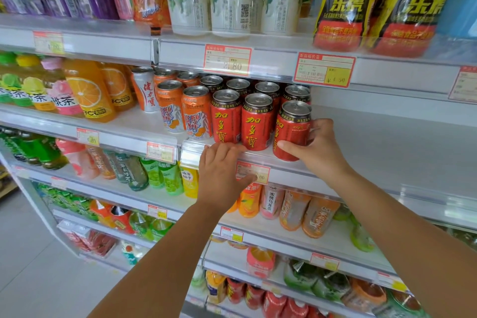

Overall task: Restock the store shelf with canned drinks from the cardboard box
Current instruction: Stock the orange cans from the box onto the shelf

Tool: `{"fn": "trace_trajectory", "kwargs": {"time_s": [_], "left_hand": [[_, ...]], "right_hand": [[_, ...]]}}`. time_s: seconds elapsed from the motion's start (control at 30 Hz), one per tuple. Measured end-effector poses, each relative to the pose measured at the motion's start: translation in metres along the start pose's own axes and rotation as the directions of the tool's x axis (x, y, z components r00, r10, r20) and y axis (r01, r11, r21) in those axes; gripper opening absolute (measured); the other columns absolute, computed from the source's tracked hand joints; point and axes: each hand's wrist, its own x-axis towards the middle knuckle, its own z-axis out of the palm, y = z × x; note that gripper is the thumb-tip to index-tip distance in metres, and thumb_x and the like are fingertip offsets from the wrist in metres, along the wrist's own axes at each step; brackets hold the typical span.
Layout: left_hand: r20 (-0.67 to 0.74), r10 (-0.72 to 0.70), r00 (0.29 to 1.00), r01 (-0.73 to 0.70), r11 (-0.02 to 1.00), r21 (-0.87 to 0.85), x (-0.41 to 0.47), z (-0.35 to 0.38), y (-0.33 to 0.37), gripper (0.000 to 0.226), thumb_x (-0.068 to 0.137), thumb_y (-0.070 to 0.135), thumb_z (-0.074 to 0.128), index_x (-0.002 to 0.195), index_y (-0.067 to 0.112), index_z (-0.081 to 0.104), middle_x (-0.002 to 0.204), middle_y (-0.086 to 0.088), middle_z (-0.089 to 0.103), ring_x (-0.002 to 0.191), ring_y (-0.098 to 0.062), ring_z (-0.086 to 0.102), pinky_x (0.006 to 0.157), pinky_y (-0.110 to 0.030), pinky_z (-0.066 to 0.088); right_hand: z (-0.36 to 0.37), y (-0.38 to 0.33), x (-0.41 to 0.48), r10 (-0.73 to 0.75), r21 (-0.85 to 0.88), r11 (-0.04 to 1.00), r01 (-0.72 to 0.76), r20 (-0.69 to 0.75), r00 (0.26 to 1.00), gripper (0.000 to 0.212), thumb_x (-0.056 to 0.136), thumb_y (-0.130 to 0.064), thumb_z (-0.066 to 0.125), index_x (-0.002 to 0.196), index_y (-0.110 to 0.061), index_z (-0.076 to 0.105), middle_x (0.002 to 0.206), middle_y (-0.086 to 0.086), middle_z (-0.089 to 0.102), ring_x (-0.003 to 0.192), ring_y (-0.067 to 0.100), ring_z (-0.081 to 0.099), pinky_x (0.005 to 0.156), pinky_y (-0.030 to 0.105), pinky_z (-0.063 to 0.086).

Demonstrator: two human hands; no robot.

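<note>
- My left hand (222,175) lay slack and held nothing. Its fingers were nearly straight and rested on the front lip of the shelf (387,152), and its thumb covered part of a price tag (254,174) ending in "00".
- My right hand (318,148) gripped a red can (290,134), thumb across the front and fingers curled round the right side.
- That can stood upright at the shelf's front edge, just beside two more red cans (256,121) in the front row. All three bore yellow Chinese characters.
- Behind those three I counted four more tops of the same kind, seven in all.
- To their left stood two orange cans (196,113) marked "ICE PEAK", with two more orange ones behind and one white can (144,90) beside them.
- Higher up, an upper tag (227,59) read "2.80", and two black bottles (353,2) read "HI-TIGER".
</note>
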Motion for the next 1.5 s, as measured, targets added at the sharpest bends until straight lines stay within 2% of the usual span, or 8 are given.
{"fn": "trace_trajectory", "kwargs": {"time_s": [0.23, 0.37, 0.67, 0.83, 1.0, 1.23, 1.37, 1.5], "left_hand": [[0.008, -0.006, 1.0, 0.006, 0.999, -0.031, -0.001, 0.001, 0.0, 0.063, 0.066, 0.043, 0.083, 0.121, 0.023, 0.058, 0.116, 0.002, 0.056, 0.117, -0.022, 0.039, 0.104, -0.054, 0.038], [0.005, -0.001, 1.0, 0.001, 0.999, -0.043, -0.002, 0.002, 0.0, 0.063, 0.066, 0.043, 0.083, 0.12, 0.022, 0.058, 0.115, 0.003, 0.056, 0.117, -0.024, 0.041, 0.103, -0.054, 0.038], [0.015, 0.034, 0.999, -0.033, 0.998, -0.053, 0.0, 0.004, -0.005, 0.062, 0.066, 0.047, 0.078, 0.119, 0.022, 0.059, 0.115, 0.002, 0.057, 0.115, -0.027, 0.048, 0.102, -0.052, 0.038], [-0.079, 0.005, 0.997, -0.027, 0.959, -0.281, -0.018, -0.017, -0.015, 0.058, 0.082, 0.032, 0.074, 0.136, 0.018, 0.056, 0.141, 0.0, 0.053, 0.133, -0.019, 0.043, 0.114, -0.033, 0.033], [-0.034, -0.249, 0.968, 0.234, 0.943, -0.238, -0.122, -0.043, -0.078, 0.04, 0.088, 0.013, 0.07, 0.126, 0.021, 0.062, 0.136, 0.008, 0.057, 0.125, -0.012, 0.051, 0.102, -0.007, 0.031], [0.338, -0.794, 0.505, 0.842, 0.54, 0.009, -0.311, -0.039, -0.18, 0.029, 0.089, 0.029, 0.065, 0.112, 0.046, 0.058, 0.122, 0.018, 0.06, 0.105, -0.013, 0.063, 0.086, -0.032, 0.051], [0.453, -0.865, 0.216, 0.923, 0.331, 0.194, -0.396, -0.029, -0.222, 0.032, 0.092, 0.031, 0.058, 0.123, 0.038, 0.054, 0.125, 0.015, 0.055, 0.106, -0.012, 0.059, 0.077, -0.024, 0.045], [0.539, -0.841, 0.044, 0.944, 0.212, 0.253, -0.465, 0.009, -0.268, 0.039, 0.094, 0.035, 0.056, 0.132, 0.038, 0.047, 0.131, 0.014, 0.051, 0.109, -0.008, 0.055, 0.083, -0.026, 0.051]], "right_hand": [[-0.012, 0.002, 0.002, 0.011, 0.089, 0.996, -0.023, 0.131, 0.991, 0.059, 0.076, -0.024, 0.08, 0.124, -0.023, 0.045, 0.12, -0.002, 0.06, 0.107, 0.011, 0.059, 0.093, 0.029, 0.045], [-0.003, -0.003, -0.003, -0.049, 0.029, 0.998, 0.047, 0.057, 0.997, 0.066, 0.069, -0.026, 0.086, 0.116, -0.025, 0.04, 0.111, -0.005, 0.056, 0.098, 0.006, 0.056, 0.079, 0.018, 0.042], [0.002, 0.001, -0.005, -0.089, -0.096, 0.992, 0.088, -0.002, 0.996, 0.068, 0.074, -0.036, 0.08, 0.129, -0.023, 0.042, 0.111, -0.012, 0.055, 0.104, 0.012, 0.058, 0.092, 0.036, 0.047], [0.006, -0.007, -0.05, -0.431, -0.037, 0.898, 0.439, -0.285, 0.856, 0.048, 0.084, -0.022, 0.071, 0.125, -0.015, 0.046, 0.107, 0.007, 0.052, 0.095, 0.017, 0.053, 0.086, 0.03, 0.046], [0.047, 0.007, -0.118, -0.501, 0.117, 0.864, 0.489, 0.117, 0.858, 0.028, 0.087, -0.026, 0.057, 0.113, -0.023, 0.048, 0.095, 0.002, 0.05, 0.083, 0.017, 0.052, 0.076, 0.02, 0.045], [0.19, 0.077, -0.179, -0.112, -0.101, 0.962, 0.254, 0.705, 0.701, 0.03, 0.09, -0.021, 0.061, 0.116, -0.033, 0.052, 0.109, -0.015, 0.053, 0.099, -0.003, 0.053, 0.076, 0.014, 0.044], [0.285, 0.132, -0.214, 0.13, -0.281, 0.94, 0.194, 0.819, 0.558, 0.033, 0.091, -0.024, 0.062, 0.123, -0.028, 0.054, 0.114, -0.011, 0.055, 0.103, 0.007, 0.058, 0.08, 0.013, 0.045], [0.378, 0.201, -0.254, 0.324, -0.407, 0.906, 0.118, 0.845, 0.427, 0.032, 0.093, -0.029, 0.056, 0.123, -0.021, 0.053, 0.118, -0.007, 0.057, 0.109, 0.009, 0.055, 0.083, 0.02, 0.042]]}}
